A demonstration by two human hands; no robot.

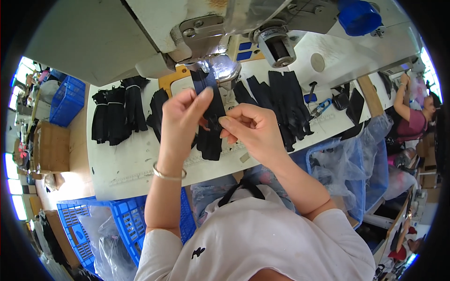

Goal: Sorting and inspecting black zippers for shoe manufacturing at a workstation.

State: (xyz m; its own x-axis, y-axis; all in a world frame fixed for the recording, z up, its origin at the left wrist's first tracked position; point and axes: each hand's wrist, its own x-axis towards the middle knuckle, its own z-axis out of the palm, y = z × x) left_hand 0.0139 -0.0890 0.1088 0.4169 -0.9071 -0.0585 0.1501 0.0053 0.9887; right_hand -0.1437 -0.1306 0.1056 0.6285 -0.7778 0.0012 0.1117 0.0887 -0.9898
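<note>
A dark zipper [209, 145] runs down between my hands, its upper end under the lit head of a sewing machine [201, 37]. My left hand [185, 112] has thumb and fingers closed on the zipper's left side, a bangle round the wrist. From the right, my right hand [251, 129] pinches the zipper's edge around its middle; what exactly lies between the fingertips is hidden. Loose dark zippers [283, 103] lie fanned out to the right of my hands. Tied bundles of zippers [112, 114] rest on the white table [126, 164] to the left.
Blue-handled thread snips [321, 107] lie at the right of the table. A blue crate [126, 220] with plastic bags stands below left, and a blue bin [337, 173] below right. Another person [412, 117] sits at the far right. A cardboard box [51, 147] is at left.
</note>
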